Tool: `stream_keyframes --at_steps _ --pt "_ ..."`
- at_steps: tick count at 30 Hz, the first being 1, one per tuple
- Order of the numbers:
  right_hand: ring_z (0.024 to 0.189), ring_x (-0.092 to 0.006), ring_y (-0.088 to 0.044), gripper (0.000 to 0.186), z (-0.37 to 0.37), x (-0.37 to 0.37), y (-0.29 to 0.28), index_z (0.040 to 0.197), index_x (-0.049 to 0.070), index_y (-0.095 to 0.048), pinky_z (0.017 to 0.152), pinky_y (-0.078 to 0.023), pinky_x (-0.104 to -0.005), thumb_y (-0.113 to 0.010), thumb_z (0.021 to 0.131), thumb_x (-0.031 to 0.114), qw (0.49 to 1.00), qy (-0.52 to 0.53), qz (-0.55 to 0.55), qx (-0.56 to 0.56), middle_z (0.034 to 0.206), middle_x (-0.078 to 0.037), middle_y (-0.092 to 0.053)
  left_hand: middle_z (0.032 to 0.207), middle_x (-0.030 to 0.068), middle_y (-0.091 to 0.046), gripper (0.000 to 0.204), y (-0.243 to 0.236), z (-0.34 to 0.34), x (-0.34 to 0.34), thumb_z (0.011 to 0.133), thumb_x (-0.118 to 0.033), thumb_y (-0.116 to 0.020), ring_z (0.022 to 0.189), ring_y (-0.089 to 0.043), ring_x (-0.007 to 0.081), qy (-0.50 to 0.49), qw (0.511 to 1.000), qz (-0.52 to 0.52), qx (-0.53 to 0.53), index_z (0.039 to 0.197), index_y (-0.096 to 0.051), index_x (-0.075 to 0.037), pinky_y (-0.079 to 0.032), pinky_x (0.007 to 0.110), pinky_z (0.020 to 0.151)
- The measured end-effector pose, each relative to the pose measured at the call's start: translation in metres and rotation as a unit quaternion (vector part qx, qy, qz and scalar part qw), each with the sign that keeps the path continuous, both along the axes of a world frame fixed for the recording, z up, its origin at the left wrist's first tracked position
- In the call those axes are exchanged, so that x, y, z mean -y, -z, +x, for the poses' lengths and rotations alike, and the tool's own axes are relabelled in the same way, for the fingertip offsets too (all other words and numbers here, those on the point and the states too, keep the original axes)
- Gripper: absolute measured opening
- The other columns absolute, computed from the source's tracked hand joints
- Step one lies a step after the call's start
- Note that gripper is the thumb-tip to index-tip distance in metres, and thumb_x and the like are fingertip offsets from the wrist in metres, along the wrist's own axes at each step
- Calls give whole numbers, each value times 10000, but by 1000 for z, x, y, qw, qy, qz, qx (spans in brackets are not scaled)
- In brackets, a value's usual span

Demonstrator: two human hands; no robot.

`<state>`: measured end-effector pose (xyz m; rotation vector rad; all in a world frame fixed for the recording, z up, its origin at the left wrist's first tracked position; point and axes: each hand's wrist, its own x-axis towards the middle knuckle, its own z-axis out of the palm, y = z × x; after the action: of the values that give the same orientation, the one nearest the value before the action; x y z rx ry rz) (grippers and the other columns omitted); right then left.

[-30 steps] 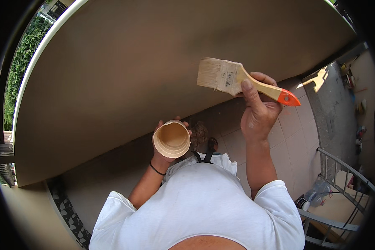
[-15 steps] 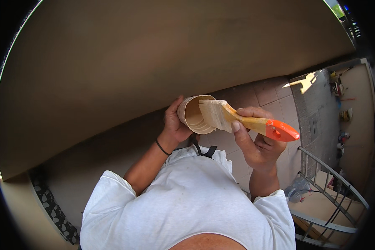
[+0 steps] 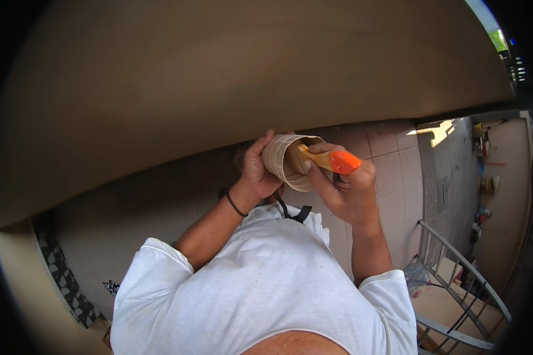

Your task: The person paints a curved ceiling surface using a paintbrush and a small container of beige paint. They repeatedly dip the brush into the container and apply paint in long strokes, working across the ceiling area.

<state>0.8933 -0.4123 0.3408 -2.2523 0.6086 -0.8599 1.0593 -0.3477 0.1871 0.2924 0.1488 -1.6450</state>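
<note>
My left hand grips a beige cylindrical container from its side, tilted toward my right with its ribbed rim showing. My right hand is closed on a paintbrush with a pale wooden handle and a bright orange end. The brush head is inside the container's mouth, so its bristles are mostly hidden. Both hands are close together over the top of my white shirt.
A large smooth brown surface spans the upper view. Below lies tiled floor. At the lower right are metal rails and a clear plastic bottle; assorted items line the right wall.
My right hand has brought the brush down and leftward into the container. My left hand has raised the container and moved it rightward, turning its mouth toward the brush.
</note>
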Motion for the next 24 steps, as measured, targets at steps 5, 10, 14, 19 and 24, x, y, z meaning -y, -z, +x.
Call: stream_keyframes --at_steps 5,10,14,19,24 --pt "681 -235 -787 166 7 -1 5 1050 -1 -755 588 -618 -321 -817 905 51 1000 -5 -16 -12 887 -123 -795 1256 133 -762 479 -2 3 -6 1037 -470 -676 1172 -723 279 -6 1000 8 -6 1253 -728 -46 -559 465 1084" --pt "683 -244 -788 165 5 -4 7 1058 16 -762 589 -620 -321 -811 908 65 1000 -7 -8 -29 880 -125 -797 1235 130 -770 474 -1 2 -10 1033 -468 -682 1161 -728 277 -8 1000 7 0 1244 -730 -46 -567 464 1071" --pt "699 -189 -789 170 2 -10 2 1080 -17 -760 590 -609 -293 -806 922 27 1000 4 28 -6 873 -118 -801 1223 128 -776 468 -3 1 -13 1031 -468 -684 1159 -730 280 -10 1000 5 8 1240 -733 -52 -568 469 1071" --pt "784 -109 -766 193 -12 -13 -6 1102 -67 -752 621 -589 -242 -815 923 -28 994 35 63 82 934 -124 -804 1245 130 -768 464 4 2 -12 1039 -472 -669 1175 -723 289 -14 1000 23 14 1235 -732 -56 -566 483 1076" --pt "789 -114 -760 189 -24 -16 -2 1101 -65 -749 628 -593 -245 -813 926 -32 989 47 87 111 959 -129 -800 1341 198 -711 577 7 -1 -13 1064 -559 -569 1197 -714 367 -4 999 25 35 1337 -688 -65 -603 534 1022"
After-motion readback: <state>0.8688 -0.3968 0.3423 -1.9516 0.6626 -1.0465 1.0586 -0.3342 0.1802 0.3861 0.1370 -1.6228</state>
